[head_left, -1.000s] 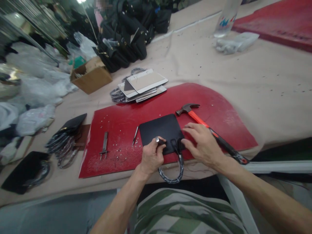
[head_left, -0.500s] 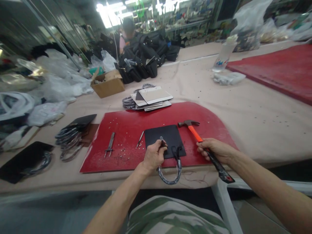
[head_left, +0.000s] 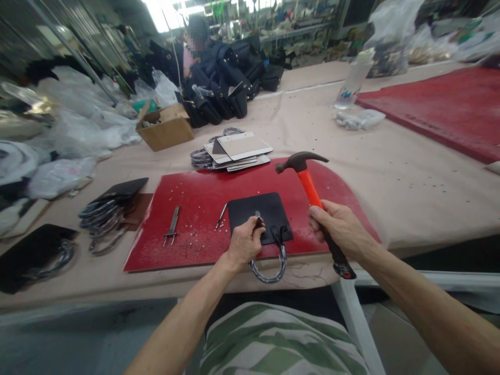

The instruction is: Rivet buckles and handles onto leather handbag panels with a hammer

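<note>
A black leather panel (head_left: 258, 211) with a braided handle (head_left: 269, 268) lies on a red cutting mat (head_left: 195, 200) at the table's near edge. My left hand (head_left: 242, 244) is closed round a small metal punch (head_left: 257, 216) standing upright on the panel's near left part. My right hand (head_left: 340, 227) grips the orange and black shaft of a claw hammer (head_left: 300, 162), whose head is raised above the mat, to the right of the panel.
Dividers (head_left: 172, 226), a thin awl (head_left: 220, 216) and several tiny rivets lie on the mat. Behind it sits a stack of pale panels (head_left: 238, 148); a cardboard box (head_left: 166, 127) and black bags lie farther back. Black panels with handles (head_left: 109, 208) lie left. A bottle (head_left: 351, 83) stands far right.
My right hand left the panel, took hold of the hammer lying on the mat and lifted it. My left hand stayed on the punch. The camera tilted up.
</note>
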Action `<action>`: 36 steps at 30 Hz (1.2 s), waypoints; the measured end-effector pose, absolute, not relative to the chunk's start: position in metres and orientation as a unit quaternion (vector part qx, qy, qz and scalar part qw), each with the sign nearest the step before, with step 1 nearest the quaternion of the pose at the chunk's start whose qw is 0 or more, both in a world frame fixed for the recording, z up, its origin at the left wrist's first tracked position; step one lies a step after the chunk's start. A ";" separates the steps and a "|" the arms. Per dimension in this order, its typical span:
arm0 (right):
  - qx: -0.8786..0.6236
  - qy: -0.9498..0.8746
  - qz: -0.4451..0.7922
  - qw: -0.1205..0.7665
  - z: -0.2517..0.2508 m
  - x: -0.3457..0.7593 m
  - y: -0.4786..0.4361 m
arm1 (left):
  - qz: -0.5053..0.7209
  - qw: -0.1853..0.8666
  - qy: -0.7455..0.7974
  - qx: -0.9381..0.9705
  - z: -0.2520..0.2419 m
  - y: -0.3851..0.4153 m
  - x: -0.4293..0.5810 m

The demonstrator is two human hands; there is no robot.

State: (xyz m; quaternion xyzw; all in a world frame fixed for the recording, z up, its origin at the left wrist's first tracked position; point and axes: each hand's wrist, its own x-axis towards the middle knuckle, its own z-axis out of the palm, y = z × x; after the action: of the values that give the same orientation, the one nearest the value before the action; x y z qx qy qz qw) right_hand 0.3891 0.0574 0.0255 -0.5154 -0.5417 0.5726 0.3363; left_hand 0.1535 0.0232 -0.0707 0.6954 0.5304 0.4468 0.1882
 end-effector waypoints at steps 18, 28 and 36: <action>-0.505 -0.830 0.180 0.155 0.067 0.397 0.033 | 0.429 0.146 0.552 0.699 -0.068 0.021 0.161; -0.445 -0.869 0.083 0.200 0.082 0.397 0.022 | 0.423 0.144 0.541 0.712 -0.071 0.022 0.160; -0.481 -0.845 0.101 0.209 0.077 0.397 0.018 | 0.415 0.154 0.542 0.714 -0.074 0.023 0.158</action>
State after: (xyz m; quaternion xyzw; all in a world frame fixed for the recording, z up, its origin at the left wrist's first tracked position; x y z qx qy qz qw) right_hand 0.3973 0.0184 0.0769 -0.4811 -0.8455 0.1011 0.2086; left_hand 0.1579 0.0226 -0.0743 0.7140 0.5425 0.4150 0.1539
